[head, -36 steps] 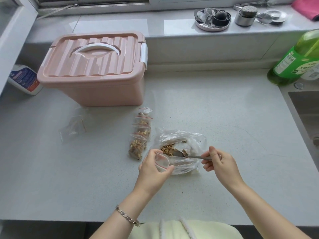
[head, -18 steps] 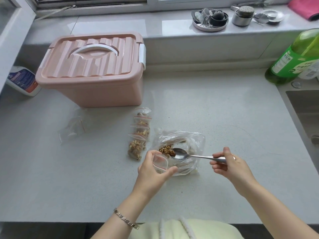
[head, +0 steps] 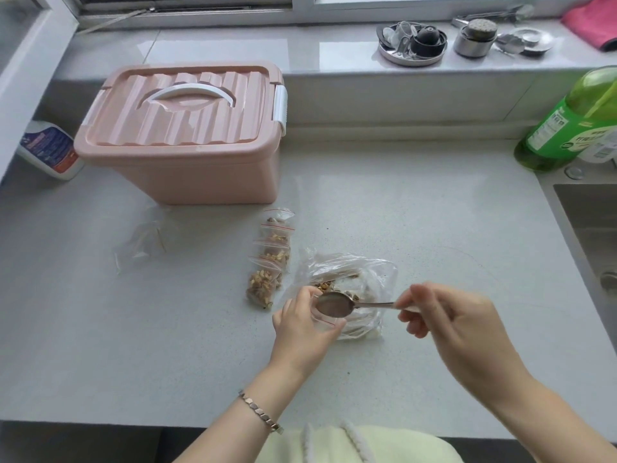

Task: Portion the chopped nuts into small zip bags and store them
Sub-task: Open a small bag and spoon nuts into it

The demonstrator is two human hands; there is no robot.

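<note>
Wearing a linked bracelet [head: 260, 412] at the wrist, the left hand [head: 302, 329] rested on the grey worktop [head: 400, 212] above a pale yellow garment [head: 350, 442] at the near edge. Its grip was clamped on a small zip bag [head: 326, 321], thumb on one side and fingers on the other, with the bag's mouth facing up. To the right, the right hand [head: 447, 315] hovered above the worktop, its grip pinched together on the handle end of a metal spoon [head: 334, 304]. The spoon lay level, and its bowl sat right over the small bag's mouth, beside the left thumb.

Just behind both hands lay a large clear bag [head: 360, 272], crumpled and open, with chopped nuts [head: 325, 285] showing inside near its left edge. Just left of it, a row of filled small bags [head: 270, 259] overlapped one another and ran away from the person. Well to the left lay a loose heap of empty clear bags [head: 143, 242].

Further back stood a pink storage box [head: 187, 135] with its lid on and white handle folded flat. A white spray bottle [head: 50, 150] lay to its left. A green bottle [head: 567, 125] stood at the far right, by the sink [head: 594, 235]. On the window sill sat a metal dish [head: 412, 45], a metal cup [head: 474, 38] and a pink cloth [head: 594, 21].
</note>
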